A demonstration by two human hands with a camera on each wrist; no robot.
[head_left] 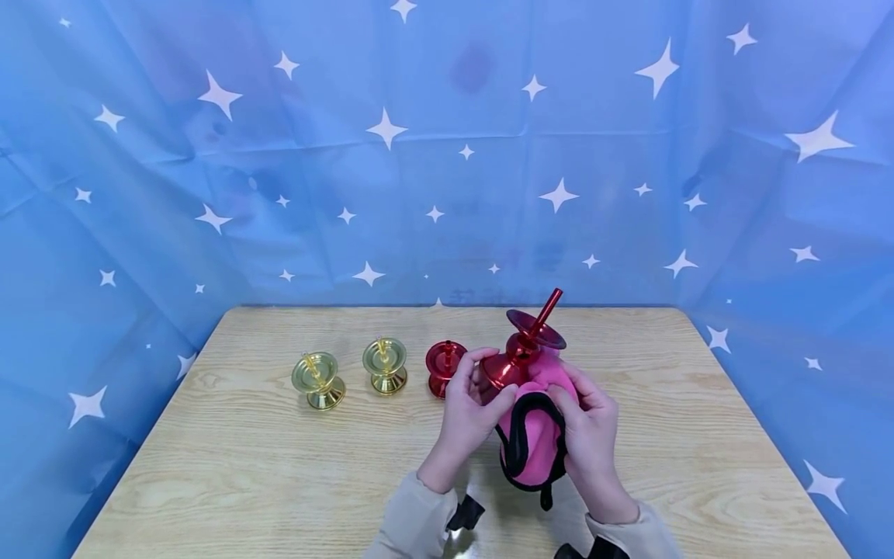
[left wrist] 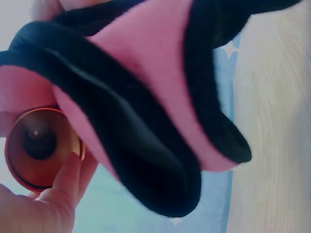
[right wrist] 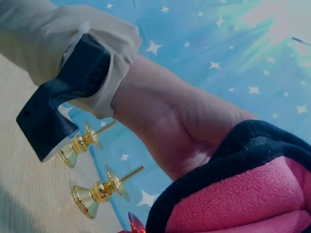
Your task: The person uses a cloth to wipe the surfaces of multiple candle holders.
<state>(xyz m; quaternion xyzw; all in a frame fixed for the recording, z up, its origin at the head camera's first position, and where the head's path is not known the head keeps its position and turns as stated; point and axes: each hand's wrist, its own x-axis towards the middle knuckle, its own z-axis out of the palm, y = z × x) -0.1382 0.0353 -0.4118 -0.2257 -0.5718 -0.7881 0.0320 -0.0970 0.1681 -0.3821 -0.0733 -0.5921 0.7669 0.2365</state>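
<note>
My left hand (head_left: 464, 419) grips a shiny red candle holder (head_left: 501, 370) by its flared base. The candle holder is tilted above the table, its dish and thin stem pointing up and to the right. In the left wrist view the hollow underside of its base (left wrist: 60, 128) shows, with a finger at the rim. A pink fleece cloth (head_left: 541, 446) with black edging is bunched in my right hand (head_left: 592, 427), which holds it against the candle holder's middle. Folds of the cloth hide part of that middle and some right fingertips.
To the left, a second red candle holder (head_left: 445, 363) stands upright on the wooden table (head_left: 251, 481), close to my left hand. Two gold candle holders, one nearer the middle (head_left: 386, 366) and one further left (head_left: 317, 379), stand beyond it. A blue star-patterned curtain (head_left: 314, 186) surrounds the table.
</note>
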